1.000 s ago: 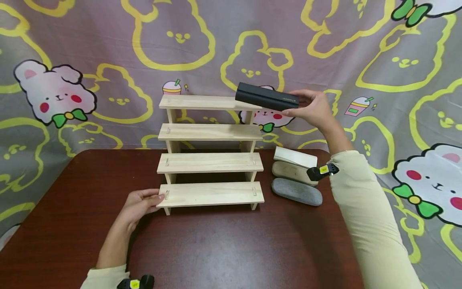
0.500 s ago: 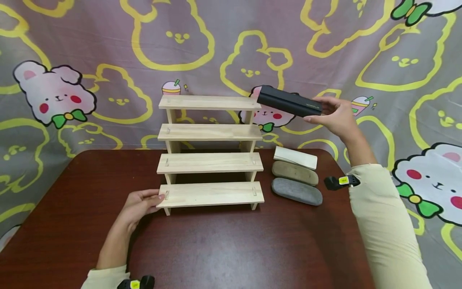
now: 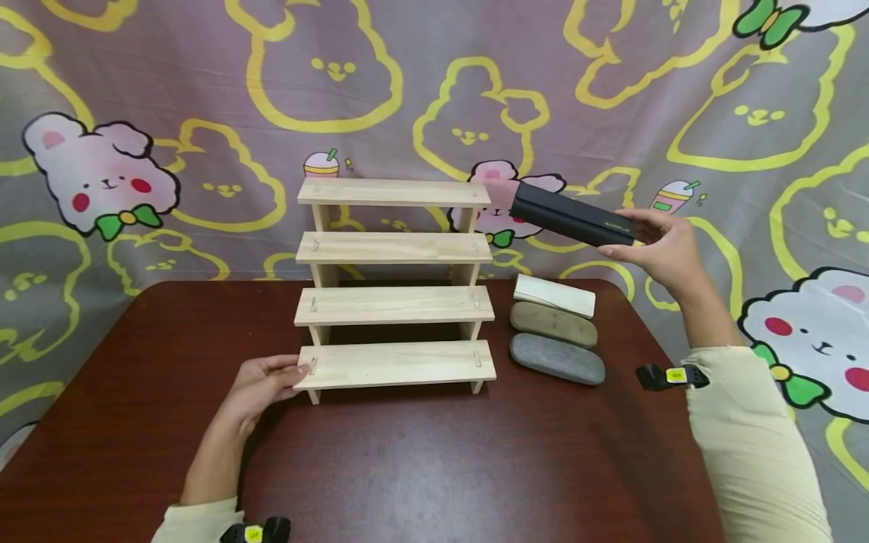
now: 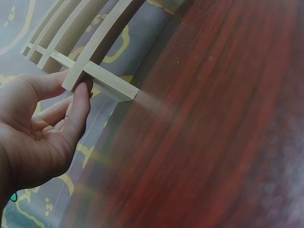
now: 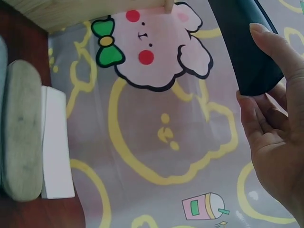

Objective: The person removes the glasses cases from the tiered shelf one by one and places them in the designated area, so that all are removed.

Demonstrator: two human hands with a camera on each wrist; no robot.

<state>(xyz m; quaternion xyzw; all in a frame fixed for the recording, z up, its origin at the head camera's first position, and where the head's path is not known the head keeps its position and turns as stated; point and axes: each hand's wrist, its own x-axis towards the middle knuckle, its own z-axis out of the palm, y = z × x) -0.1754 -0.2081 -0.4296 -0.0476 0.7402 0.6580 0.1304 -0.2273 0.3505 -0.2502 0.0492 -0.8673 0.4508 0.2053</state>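
Observation:
My right hand (image 3: 668,253) grips a long black glasses case (image 3: 570,215) by its right end, with small lettering near the fingers. The case hangs in the air, tilted, to the right of a four-tier wooden display rack (image 3: 397,305). In the right wrist view, thumb and fingers close round the end of the black case (image 5: 249,52). My left hand (image 3: 261,388) pinches the left end of the rack's lowest board; the left wrist view has the thumb and fingers on either side of that board's end (image 4: 78,76).
Right of the rack, three more cases lie side by side on the brown table (image 3: 407,467): white (image 3: 555,296), olive-brown (image 3: 553,324) and grey (image 3: 557,359). A patterned cloth (image 3: 204,75) hangs behind the table.
My right hand has carried the black glasses case rightward and down, from over the rack's top board to the air beside it. The left hand and rack have stayed put.

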